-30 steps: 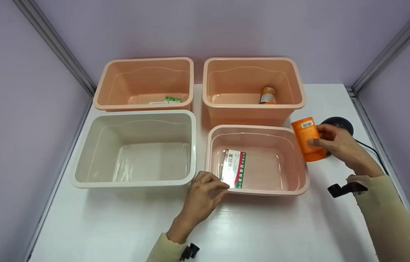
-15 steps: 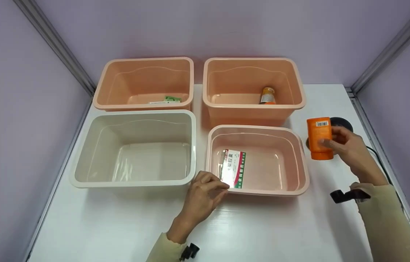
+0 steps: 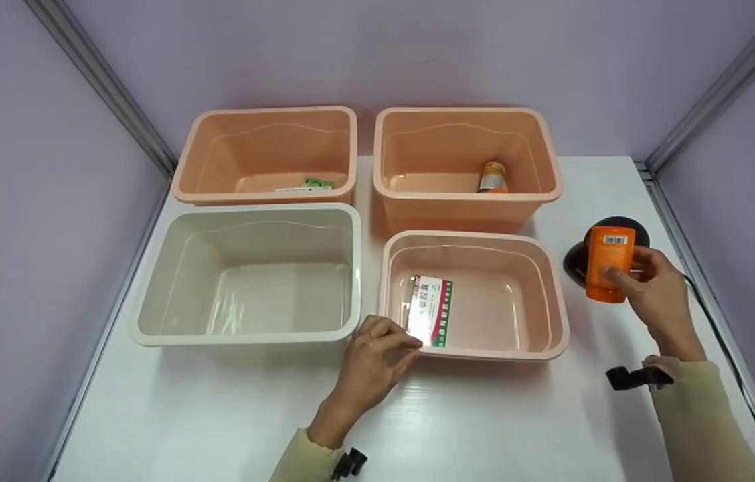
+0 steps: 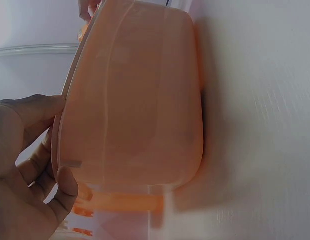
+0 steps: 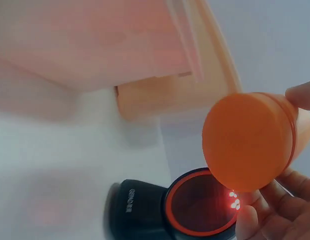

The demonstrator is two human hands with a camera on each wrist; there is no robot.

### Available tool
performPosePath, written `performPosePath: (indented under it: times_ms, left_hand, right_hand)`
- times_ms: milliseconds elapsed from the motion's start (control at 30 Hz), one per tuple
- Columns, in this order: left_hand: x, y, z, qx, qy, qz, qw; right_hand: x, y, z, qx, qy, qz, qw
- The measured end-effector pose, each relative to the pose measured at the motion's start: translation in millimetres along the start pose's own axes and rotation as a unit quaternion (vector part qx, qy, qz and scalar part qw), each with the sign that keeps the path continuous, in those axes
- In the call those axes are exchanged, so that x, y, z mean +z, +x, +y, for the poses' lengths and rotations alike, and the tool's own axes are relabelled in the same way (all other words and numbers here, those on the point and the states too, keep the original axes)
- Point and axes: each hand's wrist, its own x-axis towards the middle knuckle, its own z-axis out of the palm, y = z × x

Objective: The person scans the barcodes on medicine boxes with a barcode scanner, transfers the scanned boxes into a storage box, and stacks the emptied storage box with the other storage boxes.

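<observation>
My right hand holds an orange plastic bottle with a barcode label facing up in the head view. Close beside the bottle stands a black barcode scanner; in the right wrist view its round face has an orange ring and glowing red lights. With thumb and fingers my left hand pinches the front rim of the shallow-looking pink bin. Inside that bin, near its left wall, lies a white medicine box with red and green edging.
Two orange bins stand at the back: the left one contains a green-and-white pack, the right one an orange-capped bottle. A pale grey bin sits at front left. The scanner's black cable runs along the right edge.
The right hand has carried the orange bottle rightward, away from the pink bin and over the scanner, turning it from tilted to nearly straight. My left hand has stayed put.
</observation>
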Motion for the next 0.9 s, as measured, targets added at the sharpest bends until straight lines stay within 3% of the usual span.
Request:
performPosePath:
  times_ms: [333, 900]
  left_hand:
    - [-0.5, -0.1, 0.1, -0.008, -0.006, -0.005, 0.9999]
    - [0.1, -0.9, 0.6, 0.007, -0.010, 0.001, 0.9999]
  right_hand:
    - [11, -4.1, 16, 0.032, -0.024, 0.061, 0.9974]
    - [26, -5.0, 38, 0.071, -0.028, 0.091, 0.9929]
